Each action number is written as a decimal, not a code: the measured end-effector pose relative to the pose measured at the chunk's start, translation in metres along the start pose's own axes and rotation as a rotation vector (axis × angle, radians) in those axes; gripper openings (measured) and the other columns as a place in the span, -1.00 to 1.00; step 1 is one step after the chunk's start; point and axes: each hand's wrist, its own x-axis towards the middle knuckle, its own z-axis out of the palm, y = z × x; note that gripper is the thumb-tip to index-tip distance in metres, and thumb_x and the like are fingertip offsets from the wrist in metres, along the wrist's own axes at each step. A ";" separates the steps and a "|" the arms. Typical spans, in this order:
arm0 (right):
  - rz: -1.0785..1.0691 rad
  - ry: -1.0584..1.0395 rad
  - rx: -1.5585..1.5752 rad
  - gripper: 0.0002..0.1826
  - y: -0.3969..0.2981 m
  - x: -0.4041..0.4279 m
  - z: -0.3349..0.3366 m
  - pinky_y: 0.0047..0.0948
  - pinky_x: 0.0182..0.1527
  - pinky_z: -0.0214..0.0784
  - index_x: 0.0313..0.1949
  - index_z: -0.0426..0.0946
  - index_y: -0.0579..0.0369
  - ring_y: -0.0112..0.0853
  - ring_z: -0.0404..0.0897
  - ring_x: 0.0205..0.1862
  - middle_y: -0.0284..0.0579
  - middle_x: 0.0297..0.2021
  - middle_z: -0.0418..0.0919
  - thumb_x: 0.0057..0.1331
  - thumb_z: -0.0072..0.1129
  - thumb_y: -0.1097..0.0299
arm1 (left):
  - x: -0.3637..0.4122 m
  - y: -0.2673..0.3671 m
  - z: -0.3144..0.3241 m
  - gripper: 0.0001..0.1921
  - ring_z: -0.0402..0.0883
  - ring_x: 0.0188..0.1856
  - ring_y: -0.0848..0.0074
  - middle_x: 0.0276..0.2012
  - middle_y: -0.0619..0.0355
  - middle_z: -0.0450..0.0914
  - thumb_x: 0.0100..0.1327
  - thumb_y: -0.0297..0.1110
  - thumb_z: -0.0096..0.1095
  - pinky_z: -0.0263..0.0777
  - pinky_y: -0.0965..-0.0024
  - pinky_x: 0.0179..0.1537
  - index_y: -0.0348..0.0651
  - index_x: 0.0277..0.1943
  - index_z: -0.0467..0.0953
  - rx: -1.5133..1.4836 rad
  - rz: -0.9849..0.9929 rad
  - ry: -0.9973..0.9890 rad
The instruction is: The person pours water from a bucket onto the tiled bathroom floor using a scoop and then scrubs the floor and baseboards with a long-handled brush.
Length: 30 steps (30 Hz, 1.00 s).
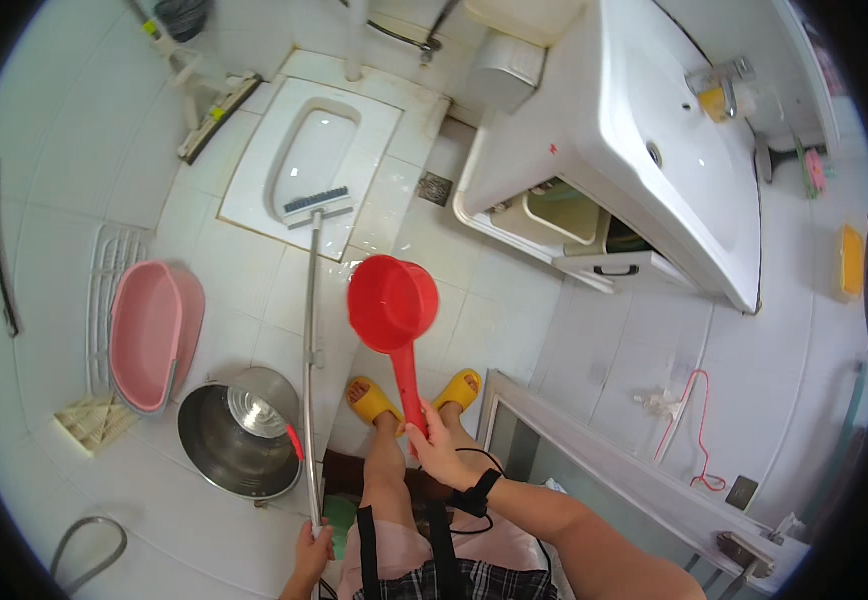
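Note:
My right hand [434, 444] grips the handle of a red plastic water ladle [395, 300], held out in front of me over the tiled floor. No water can be made out in its bowl. Lower left, my left hand [314, 553] is closed around the metal pole of a floor scrub brush [314, 300]. The pole runs away from me to the brush head [318, 204], whose dark bristles lie at the near edge of a white squat toilet [254, 202]. Wet patches shine on the tiles beside the toilet.
Left of the pole are a steel pot [239, 442] and a pink plastic tub [145, 337] by a wire rack [100, 300]. A squeegee mop [216, 120] leans at the back wall. To the right stand a washbasin cabinet [539, 150] with an open drawer [629, 264] and a framed door [584, 435].

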 end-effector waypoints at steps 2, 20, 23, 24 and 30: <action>-0.025 -0.180 0.003 -0.46 -0.025 -0.001 0.016 -0.64 -0.42 0.27 0.22 0.03 0.09 -0.54 0.38 -0.44 -0.23 -0.31 0.43 0.28 -0.09 0.36 | 0.000 -0.011 -0.003 -0.64 0.32 -0.72 0.61 -0.67 0.22 0.36 0.19 -0.36 0.04 0.21 0.52 -0.69 -0.25 0.02 0.22 0.001 0.078 -0.034; -0.417 -0.747 -0.768 -0.55 -0.012 0.028 0.190 -0.30 -0.17 0.27 -0.07 0.36 0.19 -0.16 0.45 -0.28 0.06 -0.27 0.47 0.12 0.06 0.16 | -0.031 0.005 0.037 -0.53 0.32 -0.72 0.64 -0.70 0.25 0.34 0.16 -0.46 0.06 0.22 0.55 -0.69 -0.21 0.15 0.19 0.108 0.347 -0.069; -0.497 -0.673 -0.696 -0.55 -0.024 0.015 0.159 -0.21 -0.04 0.20 -0.04 0.33 0.18 -0.04 0.38 -0.11 0.10 -0.15 0.42 0.09 0.07 0.25 | -0.035 0.002 0.035 -0.54 0.31 -0.74 0.66 -0.72 0.27 0.32 0.15 -0.45 0.05 0.21 0.55 -0.71 -0.19 0.14 0.21 0.067 0.364 -0.034; -0.619 -0.523 -0.791 -0.53 -0.020 0.013 0.138 -0.21 -0.03 0.20 -0.01 0.31 0.17 -0.04 0.38 -0.11 0.10 -0.12 0.41 0.09 0.07 0.26 | -0.040 0.010 0.038 -0.54 0.31 -0.74 0.66 -0.72 0.27 0.32 0.15 -0.45 0.05 0.21 0.55 -0.71 -0.19 0.14 0.21 0.068 0.375 -0.044; -0.376 -0.309 -0.751 -0.42 -0.014 -0.016 0.074 -0.44 -0.18 0.28 0.16 0.12 0.14 -0.34 0.44 -0.19 -0.05 -0.07 0.35 0.19 0.05 0.26 | -0.072 0.053 0.033 -0.59 0.29 -0.73 0.69 -0.70 0.28 0.32 0.17 -0.47 -0.04 0.20 0.59 -0.71 -0.17 0.12 0.24 0.076 0.455 -0.030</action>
